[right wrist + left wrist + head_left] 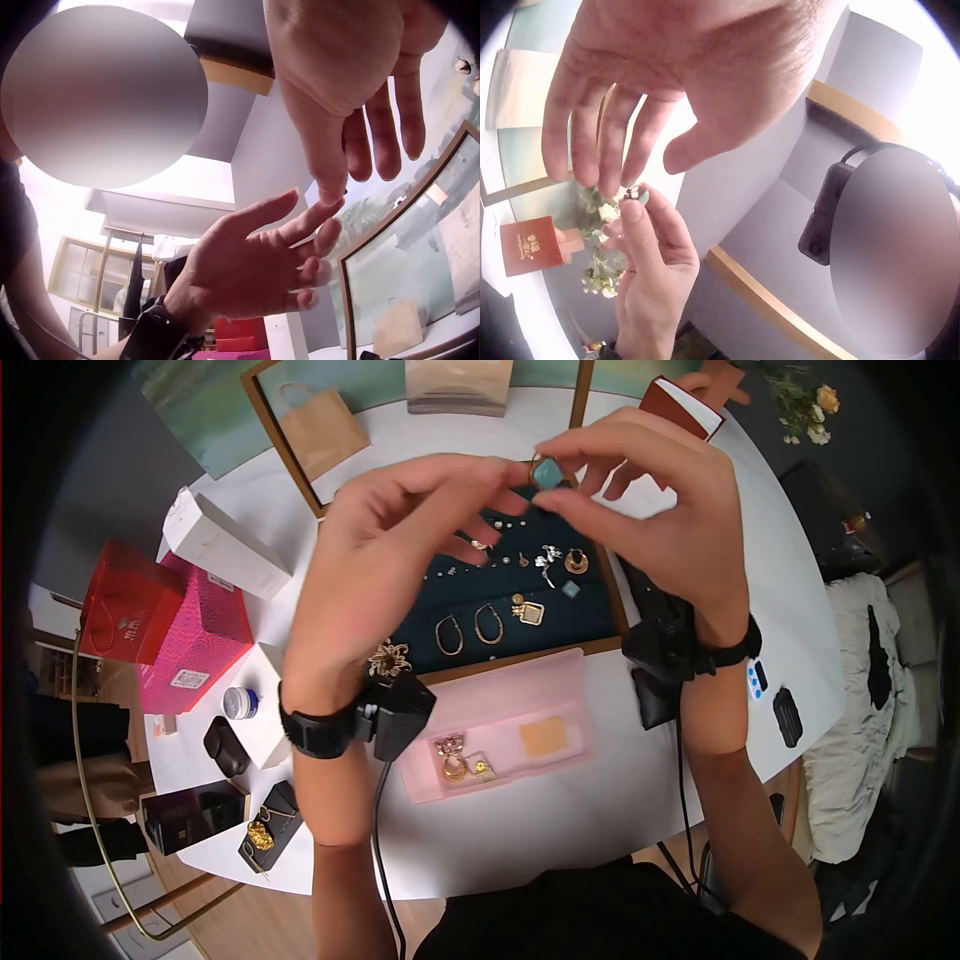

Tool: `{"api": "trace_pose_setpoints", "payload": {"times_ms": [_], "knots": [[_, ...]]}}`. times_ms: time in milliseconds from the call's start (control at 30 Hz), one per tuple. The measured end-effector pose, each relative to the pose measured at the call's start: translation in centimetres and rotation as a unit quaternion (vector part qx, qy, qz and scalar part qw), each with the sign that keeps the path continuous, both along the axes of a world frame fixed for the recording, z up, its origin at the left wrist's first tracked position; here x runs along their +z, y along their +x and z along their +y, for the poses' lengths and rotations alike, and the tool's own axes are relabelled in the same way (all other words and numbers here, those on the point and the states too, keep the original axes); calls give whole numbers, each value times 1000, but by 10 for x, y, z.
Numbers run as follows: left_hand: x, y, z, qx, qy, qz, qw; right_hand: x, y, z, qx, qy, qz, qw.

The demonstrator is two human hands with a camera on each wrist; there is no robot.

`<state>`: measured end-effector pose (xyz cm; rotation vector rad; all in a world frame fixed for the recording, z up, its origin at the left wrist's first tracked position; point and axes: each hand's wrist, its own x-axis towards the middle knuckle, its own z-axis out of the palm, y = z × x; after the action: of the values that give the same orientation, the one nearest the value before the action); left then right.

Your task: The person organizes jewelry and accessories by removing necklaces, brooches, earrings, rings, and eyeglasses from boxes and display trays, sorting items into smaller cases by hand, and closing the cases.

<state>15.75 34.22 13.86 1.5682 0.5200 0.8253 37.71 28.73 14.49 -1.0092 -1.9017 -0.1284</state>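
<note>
My right hand (665, 495) pinches a small turquoise square-stone earring (547, 472) with a gold-coloured rim between thumb and index finger, raised over the jewellery box. The left hand (385, 550) hovers beside it, its index fingertip right at the earring's edge. In the left wrist view, the left fingers (609, 139) are nearly straight and the thumb stands apart. Below both hands lies the wooden jewellery box, lined in dark green cloth (560, 625). Another turquoise square piece (570, 589) lies in it, near two hoop earrings (489, 624), a gold-rimmed pendant (531, 614) and several small studs.
An open pink case (500, 685) with jewellery sits in front of the box. The box's framed glass lid (256, 400) stands raised behind. On the left are a white carton (225, 545), pink bag (195, 630) and small jar (240, 703). Black cables hang from both wrists.
</note>
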Motion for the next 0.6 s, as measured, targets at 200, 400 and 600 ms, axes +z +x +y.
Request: {"api": "trace_pose_setpoints", "payload": {"times_ms": [200, 400, 600], "knots": [[19, -19, -3, 78, 61, -3, 995, -13, 33, 12, -66, -102, -1, 993], [36, -51, -4, 131, 122, -41, 983, -50, 44, 30, -84, -214, 37, 973], [40, -68, -4, 151, 161, -86, 972, -79, 49, 80, -80, -304, -92, 945]]}}
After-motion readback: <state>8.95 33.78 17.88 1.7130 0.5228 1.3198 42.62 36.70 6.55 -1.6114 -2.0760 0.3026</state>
